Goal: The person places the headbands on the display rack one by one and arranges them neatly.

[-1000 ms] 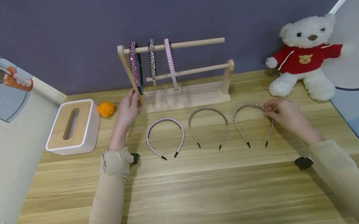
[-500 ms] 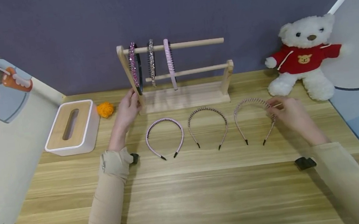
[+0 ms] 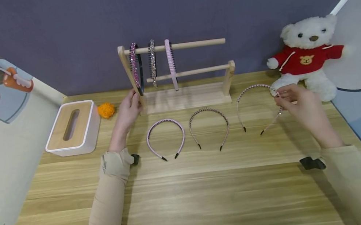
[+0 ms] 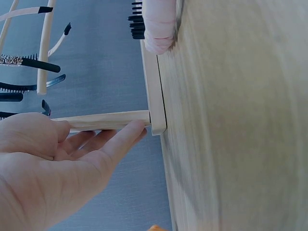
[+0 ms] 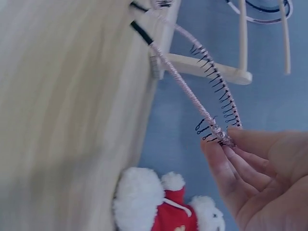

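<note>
Between thumb and fingers of my right hand (image 3: 303,108) a thin pink beaded headband (image 3: 253,86) is pinched by the right side of its arch, its dark tips pointing toward me. Small black comb teeth line the inside of this headband (image 5: 181,82) in the right wrist view. My left hand (image 3: 128,108) holds the left upright of a wooden headband rack (image 3: 185,98) near its base. Seen from the left wrist, its fingers lie along the upright (image 4: 108,120). A sparkly pink headband (image 3: 134,64), a silvery one and a pale pink one hang from the top bar.
On the table lie a lilac headband (image 3: 164,120) and a beaded headband (image 3: 207,109), side by side in front of the rack. A tissue box (image 3: 86,144) and an orange yarn ball (image 3: 106,110) stand left. A white teddy bear (image 3: 307,59) sits at the back right.
My right hand has lifted the beaded headband off the table and moved it back and slightly right, toward the teddy bear. The left hand stays at the rack.
</note>
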Motion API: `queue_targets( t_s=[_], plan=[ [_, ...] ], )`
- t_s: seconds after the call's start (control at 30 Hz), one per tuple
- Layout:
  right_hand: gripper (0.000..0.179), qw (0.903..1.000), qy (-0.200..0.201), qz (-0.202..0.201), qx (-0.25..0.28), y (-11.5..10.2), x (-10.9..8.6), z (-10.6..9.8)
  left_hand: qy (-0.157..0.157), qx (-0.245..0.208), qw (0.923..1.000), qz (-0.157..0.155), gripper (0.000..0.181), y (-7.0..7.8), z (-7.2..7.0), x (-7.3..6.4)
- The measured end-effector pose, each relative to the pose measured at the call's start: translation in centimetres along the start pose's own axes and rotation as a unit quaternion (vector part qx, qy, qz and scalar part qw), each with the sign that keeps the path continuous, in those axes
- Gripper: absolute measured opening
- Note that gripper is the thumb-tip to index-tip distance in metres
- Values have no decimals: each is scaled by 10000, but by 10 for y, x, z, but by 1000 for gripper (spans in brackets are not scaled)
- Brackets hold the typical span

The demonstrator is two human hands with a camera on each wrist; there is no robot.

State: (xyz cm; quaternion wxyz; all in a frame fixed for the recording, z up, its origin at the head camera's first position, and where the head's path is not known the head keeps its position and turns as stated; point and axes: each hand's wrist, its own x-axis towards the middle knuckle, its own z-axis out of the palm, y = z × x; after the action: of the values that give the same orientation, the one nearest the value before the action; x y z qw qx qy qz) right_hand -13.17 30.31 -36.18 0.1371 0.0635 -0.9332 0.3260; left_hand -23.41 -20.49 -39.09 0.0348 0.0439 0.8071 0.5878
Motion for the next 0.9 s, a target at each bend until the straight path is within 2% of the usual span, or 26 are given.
queue_targets(
  t_s=[0.2, 0.63, 0.9],
  plan=[
    [32, 9994, 266, 157, -177, -16, -1, -8, -8, 24, 10000, 5, 52, 0, -1, 0],
    [38, 9961, 859, 123, 149, -42, -4, -15, -64, 27, 9999, -95, 53, 2, -1, -1],
    [37, 9911, 1290, 95, 308, -55, -1, -16, -47, -58, 10000, 6, 53, 0, 0, -1]
  ],
)
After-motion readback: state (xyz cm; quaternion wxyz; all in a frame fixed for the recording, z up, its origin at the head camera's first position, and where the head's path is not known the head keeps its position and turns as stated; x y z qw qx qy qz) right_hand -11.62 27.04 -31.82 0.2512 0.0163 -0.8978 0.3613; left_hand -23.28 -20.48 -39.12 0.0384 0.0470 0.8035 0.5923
